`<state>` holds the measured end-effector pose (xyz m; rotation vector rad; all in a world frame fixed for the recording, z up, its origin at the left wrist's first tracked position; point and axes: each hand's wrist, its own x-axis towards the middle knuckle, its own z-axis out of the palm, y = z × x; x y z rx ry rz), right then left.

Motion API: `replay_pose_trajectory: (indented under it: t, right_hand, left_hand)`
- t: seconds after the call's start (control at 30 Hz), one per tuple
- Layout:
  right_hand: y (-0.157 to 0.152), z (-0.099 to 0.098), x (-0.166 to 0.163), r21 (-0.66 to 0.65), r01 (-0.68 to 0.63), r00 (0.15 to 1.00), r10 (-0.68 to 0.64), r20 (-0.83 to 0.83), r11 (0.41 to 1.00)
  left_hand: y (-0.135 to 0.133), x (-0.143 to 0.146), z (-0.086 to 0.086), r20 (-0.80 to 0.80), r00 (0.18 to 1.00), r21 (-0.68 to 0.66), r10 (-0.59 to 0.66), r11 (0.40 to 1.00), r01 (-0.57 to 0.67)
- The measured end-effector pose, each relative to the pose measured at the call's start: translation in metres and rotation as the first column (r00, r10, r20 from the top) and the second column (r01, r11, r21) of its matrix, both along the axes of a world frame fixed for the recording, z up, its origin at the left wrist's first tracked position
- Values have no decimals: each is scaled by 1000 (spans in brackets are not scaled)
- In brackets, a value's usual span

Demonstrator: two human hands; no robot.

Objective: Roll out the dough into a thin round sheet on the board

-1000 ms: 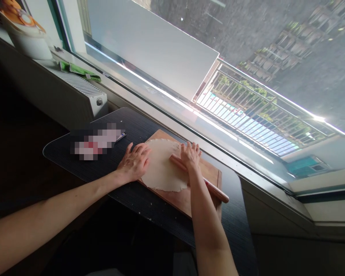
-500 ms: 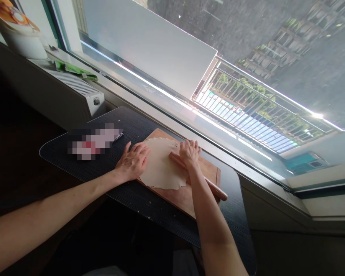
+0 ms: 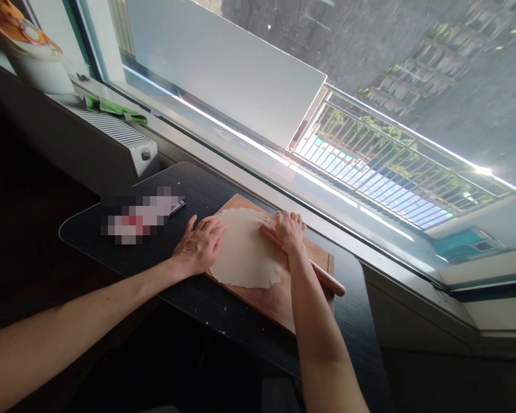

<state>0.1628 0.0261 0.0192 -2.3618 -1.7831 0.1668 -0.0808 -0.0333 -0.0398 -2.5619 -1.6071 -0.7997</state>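
Observation:
A thin, pale sheet of dough (image 3: 243, 252) with an uneven edge lies flat on a wooden board (image 3: 279, 307). My left hand (image 3: 200, 244) rests at the dough's left edge, fingers spread and holding nothing. Across the dough's right edge and the board slants a wooden rolling pin (image 3: 330, 280). My right hand (image 3: 290, 228) lies over its upper part with the fingers bent towards the far side. My right forearm hides some of the pin and board.
The board sits on a dark table (image 3: 258, 344) with rounded corners and a few white crumbs. A blurred-out item (image 3: 144, 212) lies at the table's left. Behind are a radiator (image 3: 107, 137) with a green cloth (image 3: 116, 109), a white bucket (image 3: 45, 71) and a large window.
My right hand's fingers have drawn closer together and bend more over the rolling pin. My left hand stays by the dough's edge. The view has shifted slightly.

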Motion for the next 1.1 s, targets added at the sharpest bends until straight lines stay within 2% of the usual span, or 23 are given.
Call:
replay_pose_trajectory:
  t: [0.07,0.23,0.3,0.37,0.5,0.57,0.63,0.77,0.83,0.93,1.03,1.1]
  right_hand:
    - [-1,1,-1,-4,-11,1000,11,-1,1000]
    - [-56,-13,-29,4,-191,977,190,99,982]
    - [-65,-16,-33,20,-234,964,229,137,972]
    - [-52,-13,-26,20,-200,973,196,118,980]
    - [5,-3,7,5,-49,999,49,5,999]
    - [21,0,16,-22,21,999,-22,-47,1000]
    - [17,-1,14,-54,27,996,-31,-80,998]
    - [-25,-11,-11,-28,-125,992,124,-29,992]
    - [-36,-15,-18,4,-151,988,151,15,989]
    - [-22,-13,-13,31,-76,997,76,13,997]
    - [3,-2,3,49,20,999,-21,30,999]
    - [8,7,11,70,33,997,-38,73,997]
  left_hand:
    - [0,0,0,-4,1000,2,-3,1000,3]
    - [0,0,0,-11,1000,3,-6,1000,6]
    - [-1,0,0,-22,1000,2,-9,1000,9]
    - [-1,0,1,-28,1000,1,-8,1000,8]
    - [-1,0,1,-35,999,4,1,1000,-1]
    - [-2,0,1,-39,999,8,4,1000,-4]
    - [-2,0,1,-36,999,11,1,1000,-1]
    - [-1,0,1,-23,1000,0,-11,1000,11]
    - [-1,0,1,-17,1000,-6,-13,1000,13]
    - [-1,0,2,-5,1000,-13,-10,1000,10]
    - [-1,0,1,-3,1000,-13,-3,1000,3]
    - [-1,0,1,-7,1000,-13,3,1000,-3]
